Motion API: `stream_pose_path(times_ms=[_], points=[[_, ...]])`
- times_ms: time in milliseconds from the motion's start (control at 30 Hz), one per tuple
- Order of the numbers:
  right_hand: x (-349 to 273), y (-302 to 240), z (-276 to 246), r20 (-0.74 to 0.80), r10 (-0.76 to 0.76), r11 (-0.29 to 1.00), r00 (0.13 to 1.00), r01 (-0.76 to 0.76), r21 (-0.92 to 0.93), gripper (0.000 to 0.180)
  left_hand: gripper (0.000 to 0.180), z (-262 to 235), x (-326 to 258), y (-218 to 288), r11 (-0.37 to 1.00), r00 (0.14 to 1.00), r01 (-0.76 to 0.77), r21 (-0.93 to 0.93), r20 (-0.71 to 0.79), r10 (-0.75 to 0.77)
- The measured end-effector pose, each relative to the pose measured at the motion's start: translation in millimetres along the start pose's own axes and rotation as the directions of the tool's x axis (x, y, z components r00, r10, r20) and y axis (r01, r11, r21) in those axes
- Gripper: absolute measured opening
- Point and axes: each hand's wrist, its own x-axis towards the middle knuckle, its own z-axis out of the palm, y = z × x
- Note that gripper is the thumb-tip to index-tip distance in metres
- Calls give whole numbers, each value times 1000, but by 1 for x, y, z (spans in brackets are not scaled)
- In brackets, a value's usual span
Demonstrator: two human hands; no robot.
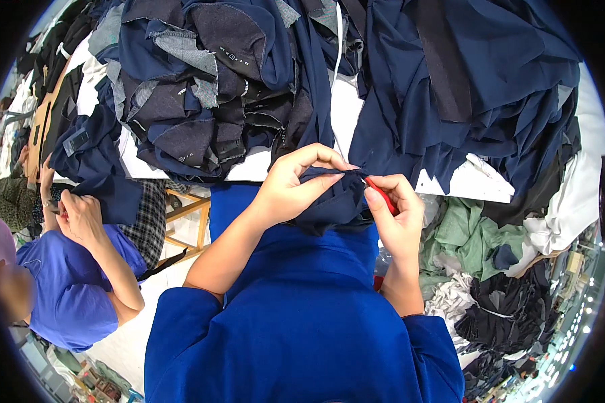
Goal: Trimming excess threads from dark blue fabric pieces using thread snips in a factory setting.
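Note:
A navy piece of cloth [336, 205] hangs in front of me at the table's near edge. My left hand [286, 191] pinches its upper edge between thumb and fingers. Just to the right, my right hand [402, 218] is closed around small red-handled thread snips [382, 196]. Their tip meets the cloth's edge close to my left fingertips. Most of the blades is hidden by my fingers and the fabric.
Dark navy garment pieces [202, 87] with grey edges are heaped ahead on the white table [460, 181]; more navy fabric [403, 87] lies right. Green cloth [474, 232] and a tied dark bundle [507, 309] sit lower right. A person in purple [74, 289] handles navy cloth at left.

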Motion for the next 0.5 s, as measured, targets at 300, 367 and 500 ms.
stream_pose_path(times_ms=[300, 367, 500], points=[[0, 0, 3, -24, -38, 999, 999, 39, 32, 19, 14, 2, -1, 4, 999, 999, 35, 26, 16, -35], [1, -2, 4, -23, -35, 998, 999, 36, 55, 19, 13, 2, -1, 3, 998, 998, 67, -11, 22, -67], [-1, -4, 5, -10, -16, 993, 1000, 17, 116, 19, 13, 2, -1, 5, 995, 996, 89, -52, 35, -87]])
